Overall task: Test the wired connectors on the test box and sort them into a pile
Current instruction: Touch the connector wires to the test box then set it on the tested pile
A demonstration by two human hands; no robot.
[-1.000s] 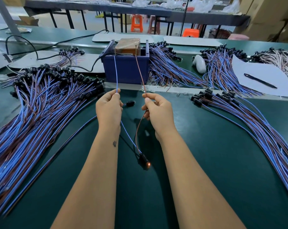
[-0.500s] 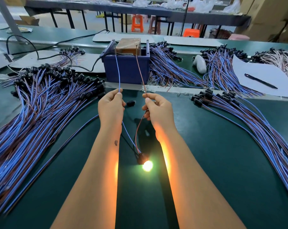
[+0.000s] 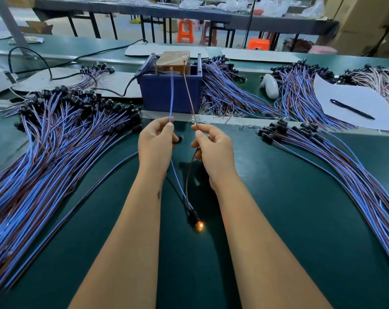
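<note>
Pinching blue wire (image 3: pixel 171 97) in my left hand (image 3: pixel 154 144), brown wire (image 3: pixel 190 97) in my right hand (image 3: pixel 213 148); near connector (image 3: pixel 194 217) glows faintly, no readable labels.

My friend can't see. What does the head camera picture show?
Two hands hold one wire each up to a test box: the left hand a blue wire, the right hand a brown wire. Their connector glows orange on the green table.

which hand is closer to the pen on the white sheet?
Right. The right hand pinches the brown wire near mid-table, with the pen off to its right. The left hand, on the blue wire, sits farther left still.
</note>
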